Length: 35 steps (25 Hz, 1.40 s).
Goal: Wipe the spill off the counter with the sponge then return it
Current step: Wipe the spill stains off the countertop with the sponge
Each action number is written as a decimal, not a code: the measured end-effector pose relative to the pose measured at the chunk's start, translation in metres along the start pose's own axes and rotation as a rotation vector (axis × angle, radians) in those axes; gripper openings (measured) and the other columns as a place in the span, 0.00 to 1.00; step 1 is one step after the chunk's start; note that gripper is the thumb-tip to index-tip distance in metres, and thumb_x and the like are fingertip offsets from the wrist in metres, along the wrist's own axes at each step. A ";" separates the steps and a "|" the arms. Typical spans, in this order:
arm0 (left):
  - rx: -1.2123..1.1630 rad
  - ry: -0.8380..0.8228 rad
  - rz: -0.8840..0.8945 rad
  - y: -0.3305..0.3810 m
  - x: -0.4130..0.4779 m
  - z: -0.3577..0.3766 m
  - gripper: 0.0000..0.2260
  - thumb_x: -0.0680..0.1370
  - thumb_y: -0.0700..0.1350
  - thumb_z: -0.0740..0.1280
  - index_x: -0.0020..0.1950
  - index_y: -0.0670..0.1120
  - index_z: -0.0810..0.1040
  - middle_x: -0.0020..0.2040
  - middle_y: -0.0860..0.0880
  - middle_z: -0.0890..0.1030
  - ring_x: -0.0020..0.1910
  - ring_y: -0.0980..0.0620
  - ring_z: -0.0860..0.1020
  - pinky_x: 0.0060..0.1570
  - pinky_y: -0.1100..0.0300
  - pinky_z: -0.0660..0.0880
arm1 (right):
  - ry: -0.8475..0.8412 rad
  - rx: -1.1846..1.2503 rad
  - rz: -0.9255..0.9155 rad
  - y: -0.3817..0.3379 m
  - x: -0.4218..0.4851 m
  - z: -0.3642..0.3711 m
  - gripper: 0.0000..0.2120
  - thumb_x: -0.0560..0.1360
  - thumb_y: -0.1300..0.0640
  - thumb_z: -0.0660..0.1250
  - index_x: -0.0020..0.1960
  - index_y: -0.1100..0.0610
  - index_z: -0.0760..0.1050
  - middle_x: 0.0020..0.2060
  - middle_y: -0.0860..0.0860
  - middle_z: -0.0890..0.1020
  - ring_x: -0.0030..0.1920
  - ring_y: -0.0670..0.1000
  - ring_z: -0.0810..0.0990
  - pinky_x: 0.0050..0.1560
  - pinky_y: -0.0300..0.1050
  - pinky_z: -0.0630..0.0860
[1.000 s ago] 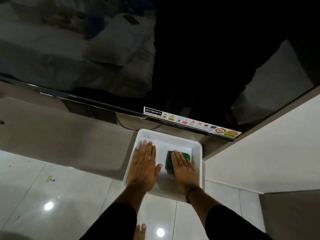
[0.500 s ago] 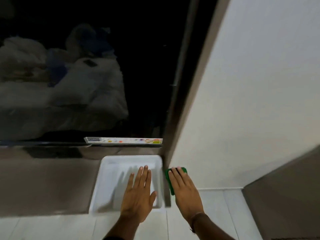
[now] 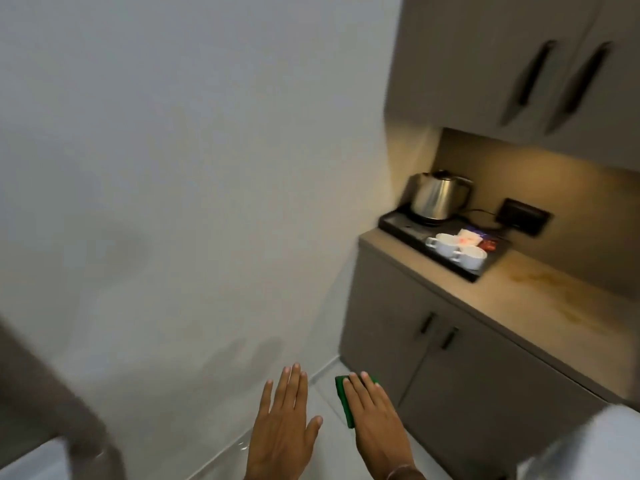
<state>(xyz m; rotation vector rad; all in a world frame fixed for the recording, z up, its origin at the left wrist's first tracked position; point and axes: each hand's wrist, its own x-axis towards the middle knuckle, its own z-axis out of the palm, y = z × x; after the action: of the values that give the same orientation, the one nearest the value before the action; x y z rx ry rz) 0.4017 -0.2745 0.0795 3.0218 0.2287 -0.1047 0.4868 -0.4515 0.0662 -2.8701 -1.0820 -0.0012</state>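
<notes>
Green sponge (image 3: 344,400) under right hand (image 3: 376,421) fingers (image 3: 356,388), left hand (image 3: 282,429) flat, empty

Green sponge (image 3: 344,400); beige counter (image 3: 540,303), brownish stain (image 3: 554,282), perhaps; white cups (image 3: 457,249).

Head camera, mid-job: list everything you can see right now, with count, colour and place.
Kettle: one, steel, on the tray's far end.
Tray: one, black, on the counter's left end.
Cups: two, white, on the tray's near end.
Sachets: a few, white and red, behind the cups; blurred.
Counter: one, beige, right, with a brownish spill.
Wall socket: one, black, behind the tray.
Cabinets: grey, below and above the counter.
Sponge: one, green, under the right hand's grip.
Left hand: open, flat, empty.
Right hand: holding the sponge.
</notes>
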 end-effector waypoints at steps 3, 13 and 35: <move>0.064 0.008 0.148 0.070 0.055 0.005 0.49 0.71 0.71 0.21 0.84 0.44 0.42 0.84 0.44 0.39 0.83 0.41 0.41 0.70 0.46 0.24 | 0.044 0.019 0.205 0.081 -0.023 -0.017 0.41 0.63 0.71 0.75 0.74 0.56 0.73 0.72 0.53 0.77 0.74 0.58 0.73 0.74 0.56 0.71; 0.037 0.091 0.544 0.268 0.266 -0.001 0.36 0.85 0.64 0.46 0.85 0.43 0.40 0.86 0.43 0.41 0.83 0.43 0.38 0.81 0.38 0.41 | 0.173 -0.001 0.676 0.307 -0.046 -0.053 0.43 0.64 0.70 0.80 0.76 0.59 0.70 0.74 0.58 0.74 0.74 0.61 0.72 0.73 0.56 0.67; -0.071 -0.105 0.775 0.413 0.486 0.053 0.35 0.85 0.67 0.45 0.85 0.48 0.39 0.86 0.45 0.39 0.83 0.44 0.36 0.79 0.33 0.40 | 0.016 0.171 0.821 0.482 0.005 -0.022 0.39 0.81 0.58 0.61 0.80 0.49 0.38 0.82 0.46 0.43 0.82 0.49 0.41 0.82 0.50 0.35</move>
<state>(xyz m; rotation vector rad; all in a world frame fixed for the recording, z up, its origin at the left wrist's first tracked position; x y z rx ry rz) 0.9416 -0.6151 0.0318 2.7883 -0.9084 -0.1762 0.8087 -0.8103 0.0551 -2.9063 0.1487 0.1067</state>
